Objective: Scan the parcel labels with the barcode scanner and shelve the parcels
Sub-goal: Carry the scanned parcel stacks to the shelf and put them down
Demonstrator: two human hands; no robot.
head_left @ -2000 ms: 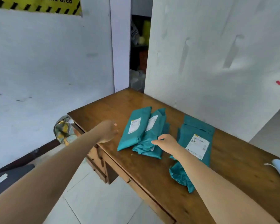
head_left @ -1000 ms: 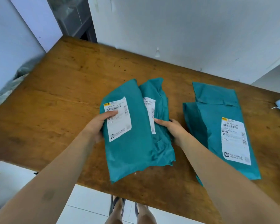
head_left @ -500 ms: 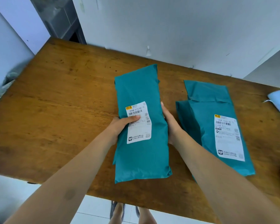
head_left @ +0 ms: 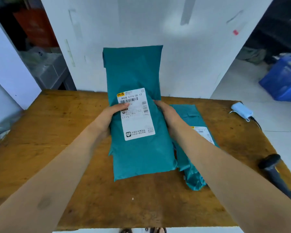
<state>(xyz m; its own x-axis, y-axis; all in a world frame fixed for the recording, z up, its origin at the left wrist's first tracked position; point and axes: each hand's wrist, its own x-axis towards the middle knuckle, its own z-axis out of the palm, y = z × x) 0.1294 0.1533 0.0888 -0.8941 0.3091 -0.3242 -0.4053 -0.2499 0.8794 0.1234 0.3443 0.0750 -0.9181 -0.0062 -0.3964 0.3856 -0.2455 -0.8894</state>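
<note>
I hold a stack of teal parcel bags [head_left: 138, 153] lifted off the wooden table [head_left: 49, 137], tilted up toward me. A white label [head_left: 136, 115] with a barcode faces the camera. My left hand [head_left: 107, 116] grips the stack's left edge, thumb lying across the label. My right hand [head_left: 166, 111] grips the right edge. Other teal parcels [head_left: 191, 169] with a white label lie on the table to the right, partly hidden under my right forearm. The black barcode scanner [head_left: 274, 174] lies near the table's right edge.
A light blue face mask [head_left: 241, 111] rests at the table's far right corner. A white wall panel stands behind the table. A blue crate [head_left: 282, 79] sits on the floor at right. Dark shelving with bags shows at far left.
The two side-by-side parcels were gathered into one stack between both hands. The stack has since risen off the table and tilted up toward me. The scanner has come into view.
</note>
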